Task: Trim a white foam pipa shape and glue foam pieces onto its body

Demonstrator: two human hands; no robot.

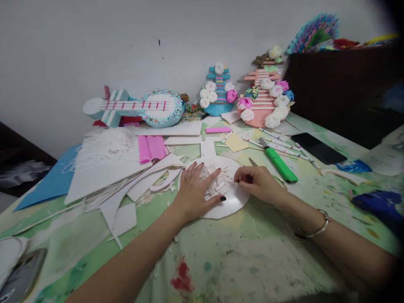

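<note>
A white foam-board cutout (233, 206), rounded with a short neck at its far end, lies flat on the table. Small white strips (216, 179) are heaped on its middle. My left hand (195, 189) rests over the left part of the cutout with its fingers spread, beside and partly over the heap. At the right rim, my right hand (260, 183) has thumb and fingers pinched together; whatever is between them, if anything, is too small to make out. Scissors (279, 181) lie partly hidden behind the right hand, and a green utility knife (279, 162) lies beyond it.
Foam-board scraps (126, 221) and a pink paper piece (151, 148) lie left. Several markers (284, 148) and a black phone (318, 147) are right. Decorated instrument models, one blue (219, 107), one pink (260, 115), one light blue (160, 120), stand or lie along the wall.
</note>
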